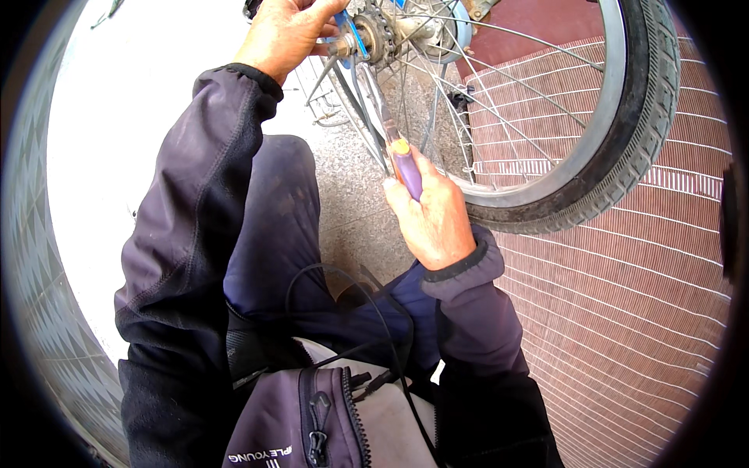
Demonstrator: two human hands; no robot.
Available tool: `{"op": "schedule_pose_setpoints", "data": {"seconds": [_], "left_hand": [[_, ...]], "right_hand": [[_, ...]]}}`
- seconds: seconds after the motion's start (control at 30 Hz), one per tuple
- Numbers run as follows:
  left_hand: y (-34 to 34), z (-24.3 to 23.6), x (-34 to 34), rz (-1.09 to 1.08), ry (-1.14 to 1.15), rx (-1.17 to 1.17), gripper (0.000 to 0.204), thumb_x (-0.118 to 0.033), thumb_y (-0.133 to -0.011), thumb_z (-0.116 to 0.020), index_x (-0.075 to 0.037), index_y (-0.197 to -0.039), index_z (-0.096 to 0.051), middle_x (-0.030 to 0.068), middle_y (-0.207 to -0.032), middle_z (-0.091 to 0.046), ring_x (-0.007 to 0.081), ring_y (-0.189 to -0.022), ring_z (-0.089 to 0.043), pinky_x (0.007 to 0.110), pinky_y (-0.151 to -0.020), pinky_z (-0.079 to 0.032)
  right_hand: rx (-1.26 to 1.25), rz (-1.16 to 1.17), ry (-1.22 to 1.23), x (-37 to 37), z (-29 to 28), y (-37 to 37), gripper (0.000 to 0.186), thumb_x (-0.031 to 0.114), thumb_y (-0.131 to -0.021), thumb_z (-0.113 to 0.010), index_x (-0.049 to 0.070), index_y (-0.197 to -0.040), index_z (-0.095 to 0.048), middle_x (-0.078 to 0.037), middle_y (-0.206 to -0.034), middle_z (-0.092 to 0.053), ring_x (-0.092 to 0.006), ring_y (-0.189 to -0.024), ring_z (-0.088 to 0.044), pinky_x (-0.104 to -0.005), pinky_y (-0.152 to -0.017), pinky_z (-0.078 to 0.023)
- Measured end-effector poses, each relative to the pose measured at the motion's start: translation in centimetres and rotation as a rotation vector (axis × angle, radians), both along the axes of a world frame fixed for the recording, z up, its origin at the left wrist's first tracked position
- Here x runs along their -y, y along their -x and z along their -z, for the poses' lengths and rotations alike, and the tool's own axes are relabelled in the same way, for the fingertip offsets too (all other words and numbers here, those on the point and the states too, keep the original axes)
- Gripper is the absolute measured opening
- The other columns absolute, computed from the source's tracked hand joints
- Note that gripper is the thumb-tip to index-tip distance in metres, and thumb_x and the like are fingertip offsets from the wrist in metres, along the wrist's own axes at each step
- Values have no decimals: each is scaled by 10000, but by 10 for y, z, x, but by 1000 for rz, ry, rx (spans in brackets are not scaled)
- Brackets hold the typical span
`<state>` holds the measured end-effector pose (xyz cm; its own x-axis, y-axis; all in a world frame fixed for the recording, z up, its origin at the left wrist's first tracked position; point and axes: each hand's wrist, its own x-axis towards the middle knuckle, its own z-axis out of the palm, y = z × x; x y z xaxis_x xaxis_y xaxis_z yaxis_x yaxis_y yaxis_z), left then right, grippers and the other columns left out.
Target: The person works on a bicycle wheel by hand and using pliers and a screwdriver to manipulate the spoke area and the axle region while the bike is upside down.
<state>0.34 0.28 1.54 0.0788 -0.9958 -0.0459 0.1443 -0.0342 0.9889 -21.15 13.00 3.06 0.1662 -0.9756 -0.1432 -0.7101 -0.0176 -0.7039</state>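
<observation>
A bicycle wheel [622,117] with a black tyre and wire spokes fills the upper right. At its hub, a chain sprocket [377,35] sits next to the axle end [341,47]. My left hand [285,35] is closed at the axle end, its thumb and fingers around a blue metal strip [357,35]; the fingertips are partly hidden. Lower down, my right hand [438,222] grips the handle of a tool that looks like pliers [407,169], with purple and yellow grips. Its worn metal end points up toward the hub.
A brown ribbed mat [593,312] with white lines lies on the right. Speckled stone floor [355,242] shows below the wheel, with a pale surface [101,156] on the left. Bent metal rods [320,101] stand beside the hub. A black cable [343,269] loops across my lap.
</observation>
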Motion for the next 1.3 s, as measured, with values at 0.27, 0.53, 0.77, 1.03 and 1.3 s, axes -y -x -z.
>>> {"op": "schedule_pose_setpoints", "data": {"seconds": [0.27, 0.53, 0.77, 1.03, 1.3], "left_hand": [[1, 1, 1, 0, -4, 9, 332, -315, -934, -588, 15, -956, -611, 59, -817, -612, 138, -702, -600, 287, -602, -540], [2, -5, -2, -18, -41, 7, 336, -318, -933, -589, 15, -962, -611, 62, -828, -619, 138, -712, -604, 286, -608, -538], [0, 0, -1, -9, -26, 14, 319, -309, -940, -585, 10, -953, -604, 58, -832, -611, 136, -706, -607, 282, -598, -538], [5, -10, -6, -17, -31, 14, 319, -313, -942, -583, 6, -948, -604, 50, -805, -600, 134, -697, -604, 284, -598, -539], [5, -4, -5, -10, 6, 18, 317, -310, -942, -583, 5, -932, -606, 51, -793, -591, 134, -690, -600, 281, -594, -539]], "right_hand": [[43, 1, 3, 1, 10, 3, 405, 170, -837, -603, -35, -1182, -549, -247, -924, -623, -393, -863, -625, -426, -723, -483], [276, 17, -140, 4, 3, 2, 309, 172, -858, -604, -30, -1091, -597, -155, -732, -627, -247, -677, -628, -359, -657, -482], [601, 27, -584, 9, -5, 10, 348, 197, -918, -575, -36, -1176, -557, -93, -902, -643, -142, -781, -624, -279, -655, -509], [878, 26, -845, 10, -18, 14, 417, 185, -935, -535, -18, -1294, -471, -160, -1121, -597, -217, -895, -641, -336, -733, -551], [581, -1, -517, 2, -13, 17, 359, 155, -916, -570, -25, -1225, -540, -108, -1016, -633, -148, -855, -617, -276, -701, -506]]}}
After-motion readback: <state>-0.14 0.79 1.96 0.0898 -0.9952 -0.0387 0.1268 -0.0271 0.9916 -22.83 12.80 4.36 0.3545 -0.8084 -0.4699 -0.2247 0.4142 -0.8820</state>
